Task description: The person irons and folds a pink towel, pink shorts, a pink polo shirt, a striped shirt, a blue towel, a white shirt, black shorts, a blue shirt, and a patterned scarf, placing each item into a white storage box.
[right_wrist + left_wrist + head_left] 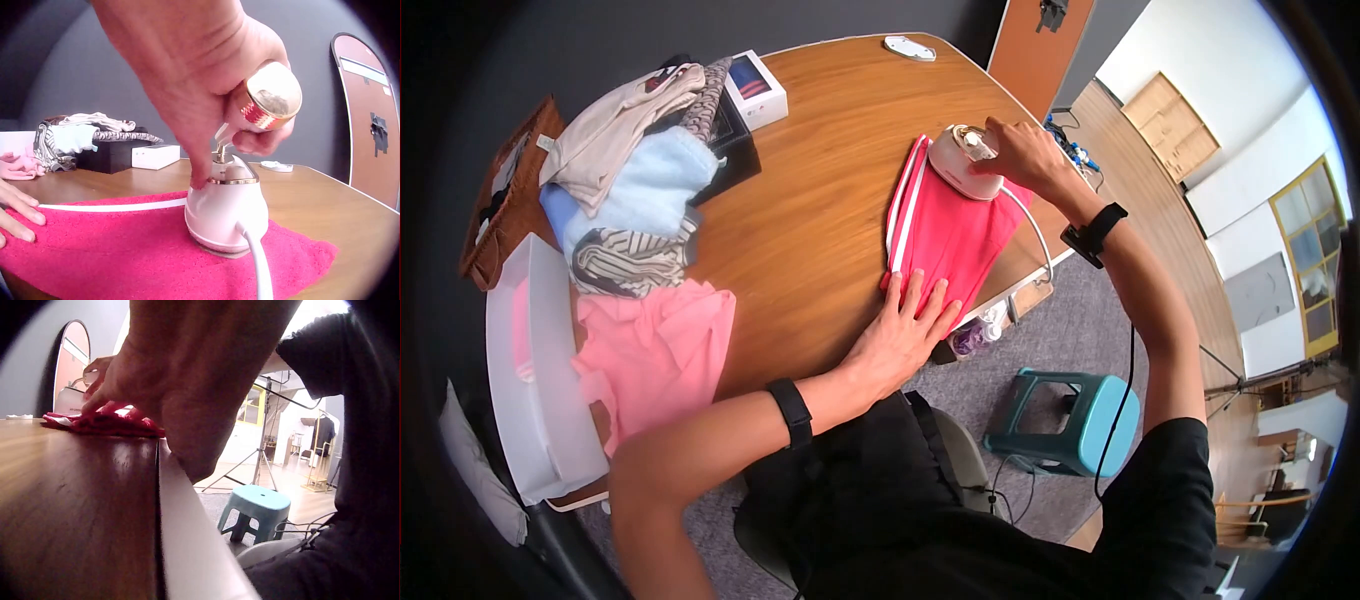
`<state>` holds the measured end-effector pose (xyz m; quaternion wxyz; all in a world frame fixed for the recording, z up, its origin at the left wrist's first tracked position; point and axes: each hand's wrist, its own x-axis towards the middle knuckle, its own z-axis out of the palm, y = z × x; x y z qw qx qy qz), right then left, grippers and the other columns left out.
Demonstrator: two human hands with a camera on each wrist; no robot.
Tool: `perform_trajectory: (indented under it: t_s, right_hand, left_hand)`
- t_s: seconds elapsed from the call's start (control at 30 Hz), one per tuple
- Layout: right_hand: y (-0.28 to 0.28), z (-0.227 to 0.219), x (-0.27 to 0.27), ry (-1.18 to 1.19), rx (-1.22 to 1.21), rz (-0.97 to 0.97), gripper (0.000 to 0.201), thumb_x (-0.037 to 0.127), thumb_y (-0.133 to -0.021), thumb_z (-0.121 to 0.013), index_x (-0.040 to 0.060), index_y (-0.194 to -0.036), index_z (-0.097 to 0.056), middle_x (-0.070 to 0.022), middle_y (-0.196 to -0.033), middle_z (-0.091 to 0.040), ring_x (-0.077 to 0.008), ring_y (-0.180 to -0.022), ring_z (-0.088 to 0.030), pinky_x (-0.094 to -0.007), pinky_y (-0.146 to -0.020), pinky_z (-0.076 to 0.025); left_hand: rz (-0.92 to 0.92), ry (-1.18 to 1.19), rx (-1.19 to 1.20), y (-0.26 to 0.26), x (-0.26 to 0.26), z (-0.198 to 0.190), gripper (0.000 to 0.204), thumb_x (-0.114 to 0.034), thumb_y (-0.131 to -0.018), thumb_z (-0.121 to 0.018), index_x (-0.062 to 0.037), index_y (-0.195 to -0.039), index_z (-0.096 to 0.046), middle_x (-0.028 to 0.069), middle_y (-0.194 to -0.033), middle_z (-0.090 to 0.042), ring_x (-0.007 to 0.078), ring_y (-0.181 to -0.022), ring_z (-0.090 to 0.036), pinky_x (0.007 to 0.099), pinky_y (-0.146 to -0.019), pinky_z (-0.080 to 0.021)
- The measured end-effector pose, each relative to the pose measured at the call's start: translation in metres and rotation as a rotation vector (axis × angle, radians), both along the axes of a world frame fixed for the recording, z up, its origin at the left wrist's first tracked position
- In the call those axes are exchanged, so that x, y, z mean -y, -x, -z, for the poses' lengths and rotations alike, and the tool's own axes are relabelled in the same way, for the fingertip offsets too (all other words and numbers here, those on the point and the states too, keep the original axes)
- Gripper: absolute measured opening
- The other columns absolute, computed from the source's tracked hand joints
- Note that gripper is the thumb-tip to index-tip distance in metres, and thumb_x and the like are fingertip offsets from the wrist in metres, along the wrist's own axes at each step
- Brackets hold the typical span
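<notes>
A bright pink cloth (945,235) with white stripes along its left side lies flat near the table's right edge. The right hand (1032,155) grips the handle of a white iron (960,165), whose base rests on the cloth's far part. In the right wrist view the fingers curl round the gold-trimmed handle and the iron (225,206) stands on the cloth (125,250). The left hand (900,340) lies with fingers spread and straight on the cloth's near end. In the left wrist view, the wrist hides much of the cloth (112,425).
Folded clothes (635,180), a black box (730,155), a white box (756,90) and a brown basket (510,200) stand at left, with a pink garment (655,350) and white bin (540,370). The iron's cord hangs over the edge near a teal stool (1065,420).
</notes>
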<state>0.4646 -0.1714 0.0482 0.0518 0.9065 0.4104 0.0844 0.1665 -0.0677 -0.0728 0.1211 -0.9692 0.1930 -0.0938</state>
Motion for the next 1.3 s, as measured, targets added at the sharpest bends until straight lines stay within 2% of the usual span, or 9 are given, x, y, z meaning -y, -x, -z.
perform_trajectory:
  t_s: [0.2, 0.3, 0.43, 0.57, 0.67, 0.87, 0.97, 1.13, 1.3]
  right_hand:
    - [-0.024, 0.007, 0.014, -0.028, 0.086, 0.062, 0.058, 0.049, -0.079, -0.084, 0.0073, -0.114, -0.065, -0.0182, -0.087, -0.074, -0.0373, -0.086, -0.074, -0.0478, -0.073, -0.057]
    - [-0.01, -0.001, 0.019, -0.048, 0.173, 0.001, 0.054, 0.045, -0.082, -0.083, 0.0073, -0.114, -0.063, -0.0178, -0.085, -0.074, -0.0375, -0.084, -0.074, -0.0488, -0.071, -0.057]
    - [0.049, -0.024, 0.007, -0.025, -0.024, -0.083, 0.056, 0.048, -0.081, -0.083, 0.0076, -0.115, -0.062, -0.0188, -0.086, -0.074, -0.0385, -0.084, -0.073, -0.0489, -0.072, -0.056]
    - [0.092, -0.016, -0.007, 0.096, -0.123, -0.132, 0.077, 0.053, -0.08, -0.081, 0.0103, -0.14, -0.058, -0.021, -0.086, -0.074, -0.0395, -0.085, -0.073, -0.0493, -0.073, -0.057]
    - [0.08, -0.004, -0.013, 0.047, -0.095, -0.123, 0.078, 0.054, -0.08, -0.081, 0.0091, -0.139, -0.058, -0.0215, -0.087, -0.074, -0.0394, -0.085, -0.073, -0.0486, -0.073, -0.057]
    - [0.02, 0.002, -0.022, -0.004, -0.02, -0.005, 0.068, 0.055, -0.077, -0.083, 0.0056, -0.12, -0.064, -0.0198, -0.092, -0.075, -0.0389, -0.087, -0.074, -0.0491, -0.074, -0.058]
    - [0.002, 0.005, -0.021, -0.067, -0.014, -0.035, 0.061, 0.053, -0.077, -0.084, 0.0061, -0.111, -0.066, -0.0174, -0.083, -0.073, -0.0374, -0.08, -0.073, -0.0478, -0.069, -0.055]
    - [-0.001, 0.012, -0.017, -0.07, 0.038, 0.009, 0.062, 0.054, -0.076, -0.084, 0.0063, -0.111, -0.065, -0.0177, -0.086, -0.074, -0.0369, -0.082, -0.074, -0.0475, -0.071, -0.057]
    - [-0.04, 0.02, -0.005, -0.101, 0.086, 0.094, 0.063, 0.054, -0.074, -0.086, 0.006, -0.11, -0.067, -0.0173, -0.089, -0.075, -0.0359, -0.085, -0.075, -0.0465, -0.073, -0.059]
  left_hand:
    - [-0.019, -0.006, 0.019, 0.0, 0.002, 0.005, 0.108, -0.039, -0.077, -0.081, -0.0071, -0.164, -0.027, 0.0232, -0.165, -0.03, 0.0511, -0.149, -0.03, 0.0671, -0.12, -0.024]
    - [-0.019, -0.029, 0.025, 0.0, 0.002, 0.006, 0.111, -0.039, -0.074, -0.082, -0.0071, -0.164, -0.026, 0.0232, -0.165, -0.03, 0.0516, -0.149, -0.03, 0.067, -0.119, -0.026]
    - [-0.018, -0.004, 0.04, -0.001, 0.002, 0.01, 0.114, -0.039, -0.071, -0.084, -0.007, -0.164, -0.026, 0.0234, -0.165, -0.03, 0.0509, -0.148, -0.032, 0.0665, -0.119, -0.027]
    - [-0.005, -0.012, 0.01, 0.0, 0.0, 0.004, 0.116, -0.039, -0.069, -0.086, -0.0064, -0.163, -0.028, 0.0237, -0.165, -0.031, 0.0505, -0.147, -0.033, 0.0655, -0.119, -0.028]
    - [-0.006, -0.003, 0.009, 0.0, 0.0, 0.003, 0.116, -0.038, -0.068, -0.086, -0.006, -0.163, -0.028, 0.0237, -0.164, -0.031, 0.0504, -0.147, -0.033, 0.065, -0.119, -0.028]
    - [0.012, 0.006, 0.003, -0.001, -0.001, 0.0, 0.116, -0.039, -0.068, -0.085, -0.0054, -0.163, -0.028, 0.024, -0.164, -0.032, 0.0507, -0.146, -0.034, 0.0649, -0.119, -0.028]
    - [0.012, -0.004, -0.006, -0.001, -0.001, 0.0, 0.116, -0.039, -0.068, -0.085, -0.0052, -0.163, -0.028, 0.0245, -0.163, -0.032, 0.0509, -0.146, -0.034, 0.0647, -0.119, -0.028]
    - [0.014, -0.017, -0.036, -0.001, -0.001, -0.007, 0.114, -0.039, -0.07, -0.085, -0.0053, -0.163, -0.028, 0.0247, -0.164, -0.032, 0.0509, -0.146, -0.034, 0.0639, -0.12, -0.028]
    - [0.011, -0.04, -0.078, 0.0, 0.0, -0.012, 0.113, -0.039, -0.072, -0.084, -0.0055, -0.163, -0.028, 0.0248, -0.164, -0.031, 0.0508, -0.146, -0.034, 0.0639, -0.119, -0.029]
